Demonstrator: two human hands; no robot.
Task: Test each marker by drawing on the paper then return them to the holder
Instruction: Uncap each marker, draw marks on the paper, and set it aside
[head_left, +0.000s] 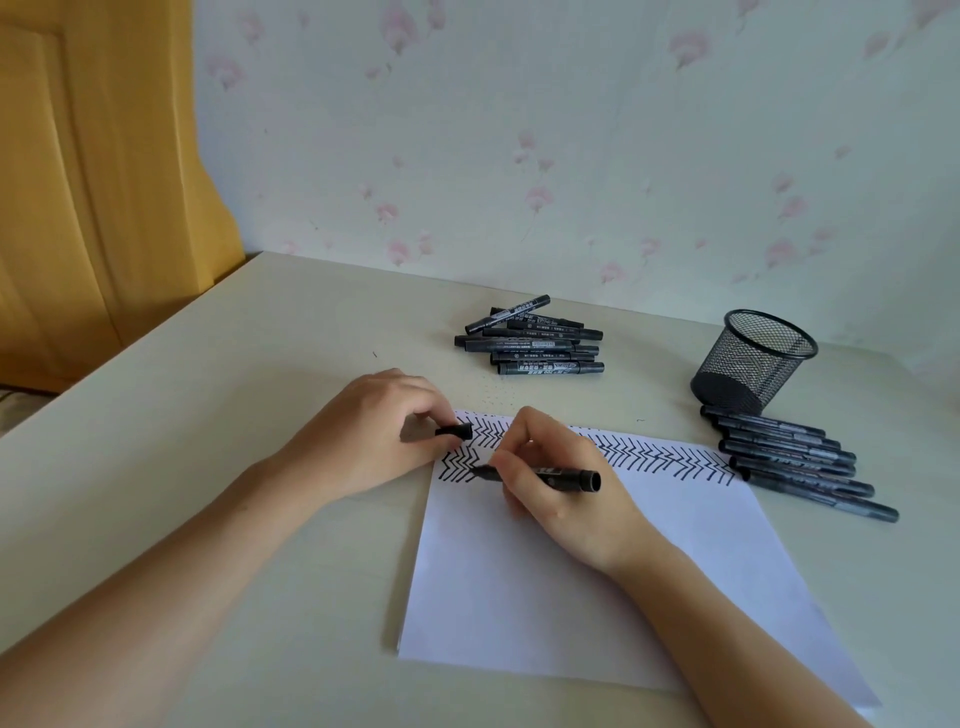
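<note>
Right hand (561, 483) pinches the marker (540, 474), its long axis running left–right, tip leftward on the paper (571, 587); left hand (384, 431) pinches the cap (455, 431) just beyond that tip.

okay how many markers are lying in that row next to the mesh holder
6 show in the row of markers, side by side on the table just in front of the mesh holder, right of the paper. The holder's base may hide part of the farthest one.
</note>
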